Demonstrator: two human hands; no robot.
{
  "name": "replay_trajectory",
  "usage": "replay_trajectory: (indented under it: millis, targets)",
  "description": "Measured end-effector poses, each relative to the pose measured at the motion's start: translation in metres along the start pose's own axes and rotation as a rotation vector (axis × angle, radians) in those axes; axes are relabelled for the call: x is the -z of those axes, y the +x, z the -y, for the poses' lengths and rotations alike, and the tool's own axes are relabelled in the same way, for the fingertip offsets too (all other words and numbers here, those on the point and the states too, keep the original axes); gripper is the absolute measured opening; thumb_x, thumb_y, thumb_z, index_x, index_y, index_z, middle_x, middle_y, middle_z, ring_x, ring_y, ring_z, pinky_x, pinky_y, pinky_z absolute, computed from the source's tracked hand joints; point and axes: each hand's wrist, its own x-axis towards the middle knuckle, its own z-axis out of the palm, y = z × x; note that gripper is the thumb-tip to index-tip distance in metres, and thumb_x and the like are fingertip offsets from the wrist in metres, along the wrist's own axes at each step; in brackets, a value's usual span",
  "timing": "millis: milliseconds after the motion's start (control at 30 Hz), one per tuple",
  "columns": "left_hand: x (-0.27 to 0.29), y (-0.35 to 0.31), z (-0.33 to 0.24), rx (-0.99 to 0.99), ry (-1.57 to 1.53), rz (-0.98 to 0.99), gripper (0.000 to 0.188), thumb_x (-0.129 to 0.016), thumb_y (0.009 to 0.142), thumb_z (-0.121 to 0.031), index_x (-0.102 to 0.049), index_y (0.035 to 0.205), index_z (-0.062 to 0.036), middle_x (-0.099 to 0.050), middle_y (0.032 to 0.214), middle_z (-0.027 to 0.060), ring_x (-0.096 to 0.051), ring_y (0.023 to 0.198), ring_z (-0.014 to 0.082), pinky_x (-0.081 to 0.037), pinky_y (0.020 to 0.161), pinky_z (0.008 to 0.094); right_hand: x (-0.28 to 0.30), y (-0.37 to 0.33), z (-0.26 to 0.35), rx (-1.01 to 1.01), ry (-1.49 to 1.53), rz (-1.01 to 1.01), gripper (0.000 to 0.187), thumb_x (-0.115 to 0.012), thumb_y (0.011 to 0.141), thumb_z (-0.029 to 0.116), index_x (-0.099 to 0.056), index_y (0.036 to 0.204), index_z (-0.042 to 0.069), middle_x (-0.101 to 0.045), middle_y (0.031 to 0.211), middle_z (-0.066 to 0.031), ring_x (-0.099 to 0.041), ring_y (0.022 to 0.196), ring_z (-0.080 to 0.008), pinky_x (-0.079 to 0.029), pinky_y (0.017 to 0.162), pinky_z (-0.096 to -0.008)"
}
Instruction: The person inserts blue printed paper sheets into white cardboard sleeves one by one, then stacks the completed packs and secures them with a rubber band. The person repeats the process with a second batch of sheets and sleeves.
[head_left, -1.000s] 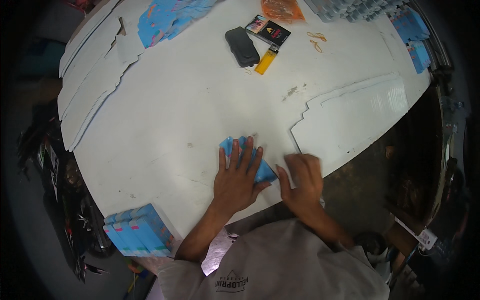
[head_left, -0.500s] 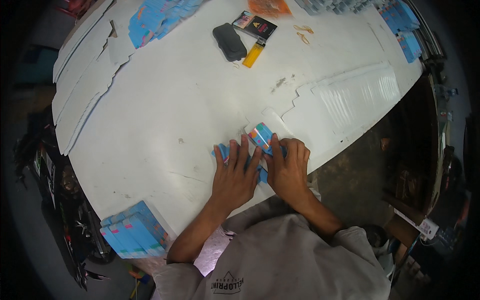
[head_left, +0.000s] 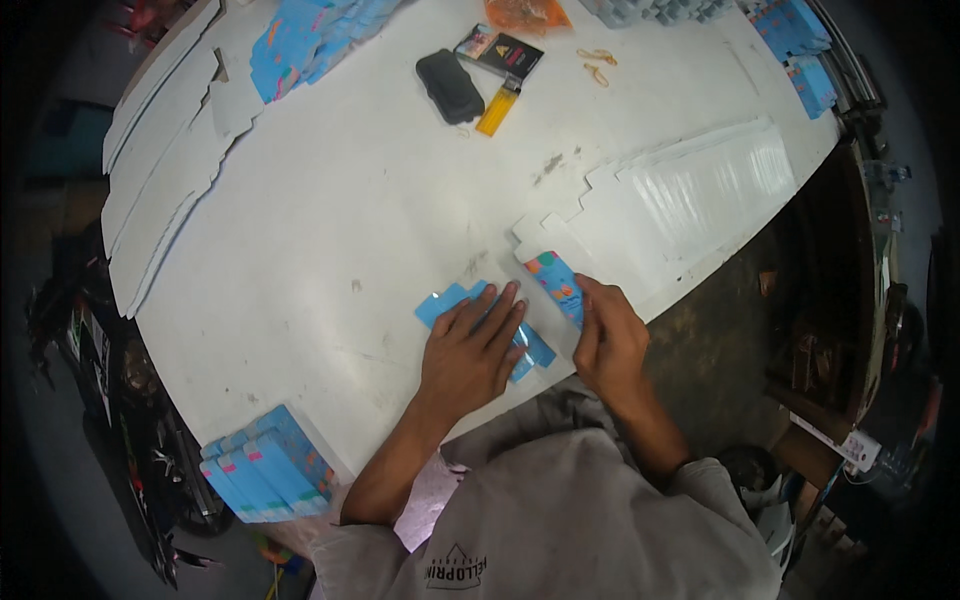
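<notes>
My left hand (head_left: pixel 468 350) lies with its fingers stretched out on a flat blue cardboard piece (head_left: pixel 535 348) with notched edges, near the table's front edge. Just to its right, my right hand (head_left: pixel 615 340) pinches the near end of a narrow blue printed cardboard piece (head_left: pixel 553 280) between thumb and fingers. Orange, pink and green patches mark that piece. Its far end reaches the corner of the white cardboard blanks (head_left: pixel 680 190), which are fanned out on the right. Whether it is joined to one of these I cannot tell.
Stacked blue boxes (head_left: pixel 265 470) stand at the near left corner. White blanks (head_left: pixel 165 170) and blue printed ones (head_left: pixel 310 45) lie farther back. A dark case (head_left: pixel 450 87), a black pack (head_left: pixel 505 52), a yellow lighter (head_left: pixel 498 108) and rubber bands (head_left: pixel 597 65) lie at the far middle.
My right hand has moved right, away from my left hand, with the printed piece. That piece looked curled before and now looks flatter. More of the blue piece under my left hand shows.
</notes>
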Motion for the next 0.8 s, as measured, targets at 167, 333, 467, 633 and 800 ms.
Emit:
replay_trajectory:
  millis: [167, 333, 467, 633, 800]
  targets:
    - [0.002, 0.003, -0.015, 0.099, 0.091, -0.085, 0.062, -0.066, 0.095, -0.024, -0.050, 0.152, -0.0051, -0.040, 0.164, 0.0220, -0.041, 0.149, 0.0377, -0.025, 0.123, 0.0617, -0.011, 0.008, 0.029, 0.074, -0.293, 0.053, 0.039, -0.066, 0.091, 0.000, -0.063, 0.129, -0.007, -0.061, 0.097, -0.0198, -0.063, 0.084, -0.0382, -0.053, 0.075, -0.0456]
    - [-0.006, 0.003, -0.008, -0.108, 0.258, -0.055, 0.069, -0.064, 0.090, -0.018, -0.044, 0.153, 0.0006, -0.035, 0.166, 0.0238, -0.033, 0.153, 0.0428, -0.018, 0.126, 0.0632, -0.017, -0.008, 0.041, -0.232, 0.157, 0.224, 0.034, -0.066, 0.089, 0.000, -0.065, 0.123, -0.004, -0.066, 0.096, -0.0212, -0.065, 0.087, -0.0390, -0.053, 0.078, -0.0474]
    - [0.003, 0.006, -0.009, -0.055, -0.025, 0.009, 0.076, -0.066, 0.086, -0.021, -0.041, 0.153, 0.0062, -0.035, 0.166, 0.0243, -0.031, 0.156, 0.0412, -0.019, 0.127, 0.0597, -0.015, -0.006, 0.017, 0.012, -0.307, -0.044, 0.036, -0.070, 0.090, 0.008, -0.066, 0.126, 0.001, -0.066, 0.120, -0.0257, -0.062, 0.114, -0.0436, -0.050, 0.096, -0.0560]
    - [-0.006, 0.012, -0.001, -0.111, -0.227, -0.146, 0.105, -0.060, 0.088, -0.074, -0.044, 0.150, 0.0096, -0.039, 0.163, 0.0239, -0.032, 0.156, 0.0369, -0.022, 0.128, 0.0558, -0.005, -0.010, -0.029, -0.290, 0.036, -0.191, 0.032, -0.062, 0.101, 0.002, -0.066, 0.131, -0.006, -0.068, 0.131, -0.0228, -0.066, 0.124, -0.0342, -0.055, 0.099, -0.0398]
    - [-0.028, 0.007, -0.005, -0.007, 0.001, -0.192, 0.058, -0.057, 0.099, -0.026, -0.051, 0.150, 0.0015, -0.044, 0.162, 0.0193, -0.037, 0.154, 0.0304, -0.027, 0.127, 0.0484, -0.010, 0.008, 0.002, 0.146, -0.506, 0.080, 0.032, -0.059, 0.105, 0.010, -0.065, 0.133, -0.003, -0.069, 0.110, -0.0211, -0.070, 0.095, -0.0344, -0.055, 0.082, -0.0437]
